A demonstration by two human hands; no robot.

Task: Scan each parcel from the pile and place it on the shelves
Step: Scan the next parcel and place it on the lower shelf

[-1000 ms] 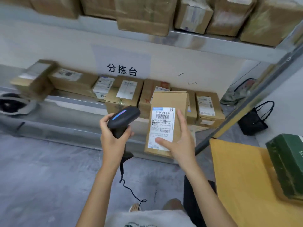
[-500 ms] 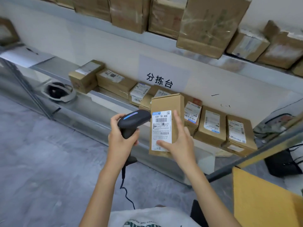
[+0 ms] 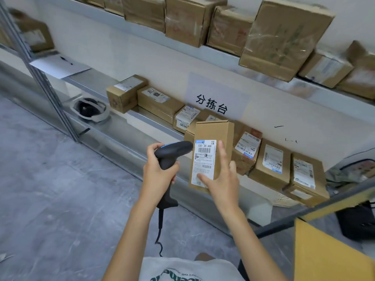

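Cardboard, plain brown and upright, is what the head view centres on: a slim parcel (image 3: pixel 212 155) held in front of the lower shelf (image 3: pixel 142 116), its white label (image 3: pixel 204 159) facing the camera. The right hand (image 3: pixel 220 184) grips it from the lower right, thumb across the label's bottom corner, fingers up the face. The left hand (image 3: pixel 160 174) is wrapped round the handle of a black scanner (image 3: pixel 169 154), whose nose sits just beside the label's left edge. To scan well, I judge the nose should back off slightly and aim squarely at a barcode, and the thumb should stay off the printed bars. Other parcels (image 3: pixel 269 165) line the shelf behind.
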